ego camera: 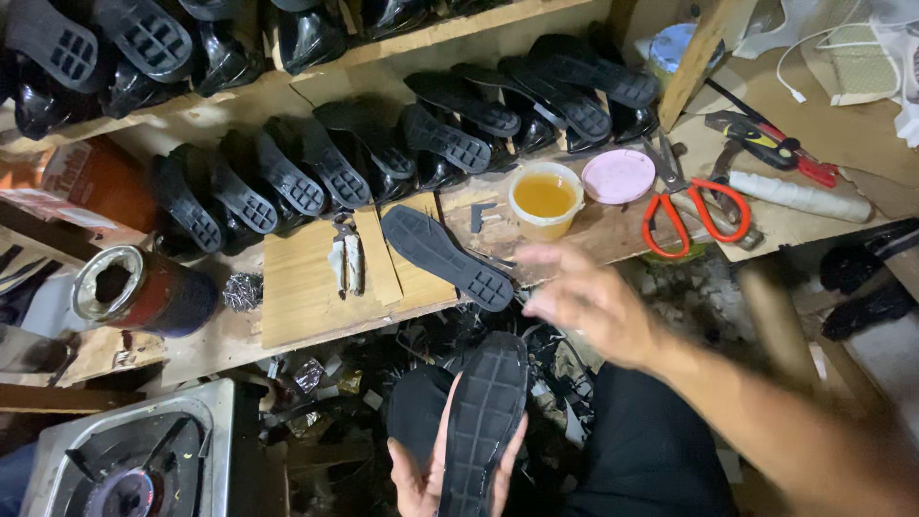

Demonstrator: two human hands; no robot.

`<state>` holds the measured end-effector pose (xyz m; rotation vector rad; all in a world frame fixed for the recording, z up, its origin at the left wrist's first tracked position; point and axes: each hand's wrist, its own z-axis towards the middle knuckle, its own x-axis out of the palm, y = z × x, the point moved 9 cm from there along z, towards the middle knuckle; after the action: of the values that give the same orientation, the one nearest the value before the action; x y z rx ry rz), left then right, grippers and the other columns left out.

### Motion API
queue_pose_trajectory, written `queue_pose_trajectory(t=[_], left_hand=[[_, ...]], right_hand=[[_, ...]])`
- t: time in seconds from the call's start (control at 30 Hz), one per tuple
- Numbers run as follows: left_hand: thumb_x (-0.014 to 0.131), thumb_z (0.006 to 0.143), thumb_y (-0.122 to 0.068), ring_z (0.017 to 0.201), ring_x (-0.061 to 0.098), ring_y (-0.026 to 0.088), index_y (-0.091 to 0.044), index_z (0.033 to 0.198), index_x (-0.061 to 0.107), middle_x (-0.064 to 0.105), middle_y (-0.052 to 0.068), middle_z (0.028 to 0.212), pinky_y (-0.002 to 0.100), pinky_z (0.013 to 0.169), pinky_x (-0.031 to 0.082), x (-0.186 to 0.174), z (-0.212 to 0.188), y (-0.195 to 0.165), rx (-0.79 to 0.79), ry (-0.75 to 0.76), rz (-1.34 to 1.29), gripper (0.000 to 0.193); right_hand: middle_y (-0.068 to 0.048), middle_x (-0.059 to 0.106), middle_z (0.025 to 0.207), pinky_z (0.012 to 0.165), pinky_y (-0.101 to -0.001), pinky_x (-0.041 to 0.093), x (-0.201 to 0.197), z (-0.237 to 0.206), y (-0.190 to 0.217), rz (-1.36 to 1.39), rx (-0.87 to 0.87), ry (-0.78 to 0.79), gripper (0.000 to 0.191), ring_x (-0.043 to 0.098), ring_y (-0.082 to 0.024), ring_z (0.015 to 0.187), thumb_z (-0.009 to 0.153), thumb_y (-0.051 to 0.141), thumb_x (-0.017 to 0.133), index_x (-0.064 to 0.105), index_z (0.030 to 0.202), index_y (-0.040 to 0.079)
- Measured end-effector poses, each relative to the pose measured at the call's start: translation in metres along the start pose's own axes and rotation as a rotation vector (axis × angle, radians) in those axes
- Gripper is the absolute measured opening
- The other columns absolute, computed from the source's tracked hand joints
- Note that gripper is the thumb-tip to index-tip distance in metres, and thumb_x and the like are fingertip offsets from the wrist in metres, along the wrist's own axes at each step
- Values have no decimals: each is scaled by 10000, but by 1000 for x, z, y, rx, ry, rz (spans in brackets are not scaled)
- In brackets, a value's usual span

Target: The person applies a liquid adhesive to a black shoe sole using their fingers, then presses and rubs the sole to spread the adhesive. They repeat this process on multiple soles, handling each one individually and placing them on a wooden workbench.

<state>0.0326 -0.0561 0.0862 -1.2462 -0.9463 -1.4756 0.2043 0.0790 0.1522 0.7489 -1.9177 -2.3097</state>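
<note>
Two hands over a cluttered wooden bench (306, 297). Left hand (421, 479) low at the bottom edge of view, palm up, fingers curled around the heel end of a black sole (483, 416) held tread-side up, toe pointing toward the bench. Right hand (589, 297) blurred, raised above the bench's front edge, fingers spread and loose, gripping nothing, close above the sole's toe. Second loose sole (445, 257) flat on the bench near its front edge, just left of the right hand. Tub of amber glue (545, 199) behind it, pink lid (618, 176) just beside the tub on the right. Red-handled scissors (694, 206) further right, a white roll (799, 196) and a red and black tool (766, 139) toward the right end. Row of black shoes (383, 153) propped soles up along the back of the bench, more on a shelf (402, 43) above. Rusty tin (144, 292) lying at the left end, crumpled foil (242, 290) touching its right side. Gas stove (124, 460) below the bench's left corner. Black offcuts and scraps (459, 335) under the front edge.
</note>
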Motion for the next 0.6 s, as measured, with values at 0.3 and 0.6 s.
queue_pose_trajectory(t=[0.3, 0.6], left_hand=[[292, 964, -815, 1547, 314, 364, -60, 1705, 150, 248, 234, 1735, 453, 1271, 269, 24, -3, 16, -180, 163, -203, 1067], [298, 935, -822, 1548, 285, 355, -26, 1622, 140, 221, 204, 1683, 517, 1275, 210, 1, -1, 20, -85, 2, 77, 1063]], right_hand=[[-243, 243, 1676, 1255, -592, 81, 74, -81, 36, -297, -387, -91, 387, 89, -449, 1590, 923, 367, 640, 769, 1216, 150], [-313, 243, 1665, 1259, -595, 161, 52, -75, 34, -409, -317, -248, 330, 134, -503, 1584, 907, 225, 686, 786, 1190, 87]])
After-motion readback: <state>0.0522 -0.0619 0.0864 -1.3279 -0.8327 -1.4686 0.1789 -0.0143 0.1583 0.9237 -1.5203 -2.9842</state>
